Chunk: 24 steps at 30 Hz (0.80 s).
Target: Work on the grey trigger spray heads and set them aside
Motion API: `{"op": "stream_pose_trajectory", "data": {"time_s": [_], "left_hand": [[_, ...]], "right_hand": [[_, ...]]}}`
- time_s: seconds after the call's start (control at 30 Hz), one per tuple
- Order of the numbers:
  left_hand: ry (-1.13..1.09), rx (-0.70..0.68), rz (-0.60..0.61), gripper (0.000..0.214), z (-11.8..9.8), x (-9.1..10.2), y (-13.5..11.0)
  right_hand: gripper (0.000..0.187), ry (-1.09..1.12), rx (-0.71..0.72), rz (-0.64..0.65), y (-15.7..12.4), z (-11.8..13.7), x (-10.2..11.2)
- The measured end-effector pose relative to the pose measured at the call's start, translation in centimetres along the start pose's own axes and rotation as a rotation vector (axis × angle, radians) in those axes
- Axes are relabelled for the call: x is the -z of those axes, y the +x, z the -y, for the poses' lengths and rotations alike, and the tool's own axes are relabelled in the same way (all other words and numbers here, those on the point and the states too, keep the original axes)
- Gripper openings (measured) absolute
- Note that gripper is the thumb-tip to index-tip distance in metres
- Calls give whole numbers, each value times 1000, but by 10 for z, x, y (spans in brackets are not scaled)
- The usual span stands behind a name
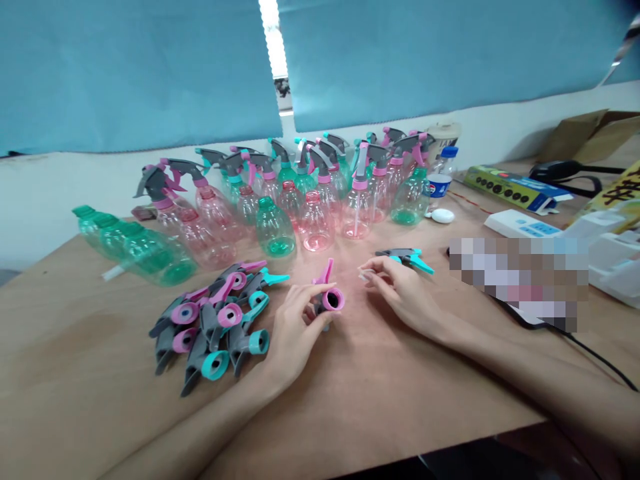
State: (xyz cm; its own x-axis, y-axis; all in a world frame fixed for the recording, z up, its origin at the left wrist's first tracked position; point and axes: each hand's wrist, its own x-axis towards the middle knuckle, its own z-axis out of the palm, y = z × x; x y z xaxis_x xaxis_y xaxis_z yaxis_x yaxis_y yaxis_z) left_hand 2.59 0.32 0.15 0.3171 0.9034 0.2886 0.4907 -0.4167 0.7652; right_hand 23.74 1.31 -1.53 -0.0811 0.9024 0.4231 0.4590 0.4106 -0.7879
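Note:
My left hand [295,327] grips a grey-and-pink trigger spray head [333,301], its round pink collar turned toward me and its pink trigger pointing up. To the right, my right hand [395,287] pinches a small whitish piece [364,274], too small to make out, held apart from the spray head. Just behind that hand lies a grey-and-turquoise spray head [407,257]. A pile of loose spray heads [215,320], with pink or turquoise collars, lies left of my left hand.
Behind stand several pink and green clear bottles [318,223], many with spray heads fitted. Green bottles [155,250] lean at the left. At right are a blurred-out flat device [520,280], a power strip [523,227], a box [515,187] and a labelled drink bottle [440,183].

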Motion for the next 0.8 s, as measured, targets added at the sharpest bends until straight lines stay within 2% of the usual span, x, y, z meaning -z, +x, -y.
{"op": "stream_pose_trajectory", "data": {"time_s": [0.07, 0.2, 0.33, 0.43, 0.67, 0.8], "left_hand": [[-22, 16, -20, 26, 0, 0, 0], [-90, 37, -21, 24, 0, -1, -1], [-161, 68, -46, 32, 1, -2, -1], [-172, 58, -21, 36, 2, -3, -1], [-166, 2, 39, 33, 2, -2, -2], [-173, -30, 113, 31, 1, -1, -3]], "right_hand": [[16, 53, -85, 6, 3, -6, 3], [20, 201, -182, 101, 5, -13, 5], [28, 420, -278, 202, 5, -5, 2], [24, 512, -360, 242, 4, 5, 2], [13, 559, -361, 228, 2, 13, 6], [12, 626, -389, 244, 1, 14, 3]]}}
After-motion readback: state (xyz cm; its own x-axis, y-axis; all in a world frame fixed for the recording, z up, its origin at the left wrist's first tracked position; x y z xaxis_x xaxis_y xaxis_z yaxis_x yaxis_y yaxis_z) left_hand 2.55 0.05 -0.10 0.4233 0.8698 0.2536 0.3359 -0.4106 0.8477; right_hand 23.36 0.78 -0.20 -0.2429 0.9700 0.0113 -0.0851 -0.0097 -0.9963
